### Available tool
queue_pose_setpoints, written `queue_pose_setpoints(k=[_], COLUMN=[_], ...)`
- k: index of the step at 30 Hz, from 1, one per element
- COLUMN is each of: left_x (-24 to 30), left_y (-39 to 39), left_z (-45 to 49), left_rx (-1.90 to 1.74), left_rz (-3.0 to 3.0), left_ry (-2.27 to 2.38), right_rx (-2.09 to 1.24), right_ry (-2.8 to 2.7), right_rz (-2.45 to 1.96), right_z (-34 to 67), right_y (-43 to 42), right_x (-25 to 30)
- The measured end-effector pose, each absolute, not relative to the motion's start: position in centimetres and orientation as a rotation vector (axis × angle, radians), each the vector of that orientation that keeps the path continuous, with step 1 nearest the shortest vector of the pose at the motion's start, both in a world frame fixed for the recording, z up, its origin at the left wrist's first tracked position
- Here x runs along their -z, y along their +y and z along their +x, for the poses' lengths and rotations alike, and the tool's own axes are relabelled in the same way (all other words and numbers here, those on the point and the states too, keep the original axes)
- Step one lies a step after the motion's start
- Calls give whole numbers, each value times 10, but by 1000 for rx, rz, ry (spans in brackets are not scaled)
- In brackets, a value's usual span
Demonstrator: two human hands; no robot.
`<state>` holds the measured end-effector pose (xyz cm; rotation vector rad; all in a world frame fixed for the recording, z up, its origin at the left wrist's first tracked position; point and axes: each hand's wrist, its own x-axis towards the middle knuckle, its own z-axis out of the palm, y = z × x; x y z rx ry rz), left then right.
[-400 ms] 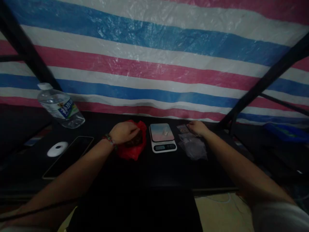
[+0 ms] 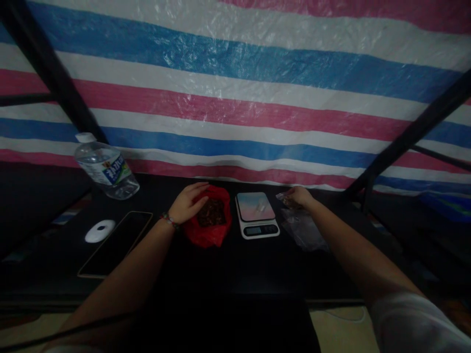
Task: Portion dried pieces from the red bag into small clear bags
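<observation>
While your left hand (image 2: 188, 203) rests loosely open on the rim of the red bag (image 2: 208, 228), seemingly keeping its mouth spread over the dark contents, your right hand (image 2: 300, 196) pinches a small clear packet (image 2: 285, 198) at the table's far edge. The scale (image 2: 256, 214) sits between the hands with a small pale item on its platform. A crumpled clear bag (image 2: 303, 228) lies under your right wrist; bottle (image 2: 106, 169), phone (image 2: 117, 242) and white disc (image 2: 99, 231) stay well left, nothing obstructing.

Scale display (image 2: 260, 230) digits too small, dim
</observation>
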<state>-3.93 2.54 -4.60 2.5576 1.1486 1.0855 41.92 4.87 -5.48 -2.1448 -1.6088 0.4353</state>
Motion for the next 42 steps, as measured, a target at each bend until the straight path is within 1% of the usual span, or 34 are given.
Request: queue_pose_setpoints(k=[2,4,7,9,11,13,16,19,21,23,26,28,30,32,34,38,42], left_x=[50,49,47,47,51,58,70,79,81,80,75,69,61,53,46,40,43], left_y=[21,19,20,22,24,25,27,28,28,28,25,20,12,4,-4,-11,-10], left_z=[-38,-37,-41,-46,-49,-46,-32,-11,0,7,9,6,0,-6,-9,-7,-2], left_rx=[-1080,-1078,-1010,-914,-816,-793,-926,-956,-922,-965,-1200,-1408,-1536,-1459,-1222,-872,-809], left_rz=[2477,2434,2391,2303,2159,2006,1830,1849,1928,1947,1873,1835,1865,1936,1984,2104,2053], left_ry=[1195,1206,1163,1131,1100,1096,1197,1356,1439,1491,1493,1446,1325,1127,945,815,796], right_rx=[-394,-344,-310,-376,-536,-793,-1139,-1264,-1184,-1008,-768,-693,-688,-744,-819,-795,-677], right_ry=[-1581,-1535,-1387,-1315,-1291,-1312,-1219,-1122,-1131,-1161,-1176,-1206,-1276,-1371,-1461,-1577,-1528], right_rz=[-2103,-1972,-1545,-1322,-1193,-1102,-1019,-970,-1001,-1043,-1065,-1087,-1122,-1125,-1086,-1007,-1028], right_z=[416,407,376,344,307,271,232,213,207,204,199,196,195,194,193,188,184], right_y=[48,46,35,23,9,-4,-17,-21,-21,-19,-19,-21,-26,-32,-38,-43,-42], right_x=[43,26,-5,-20,-26,-22,-5,12,18,19,21,26,33,39,43,51,58])
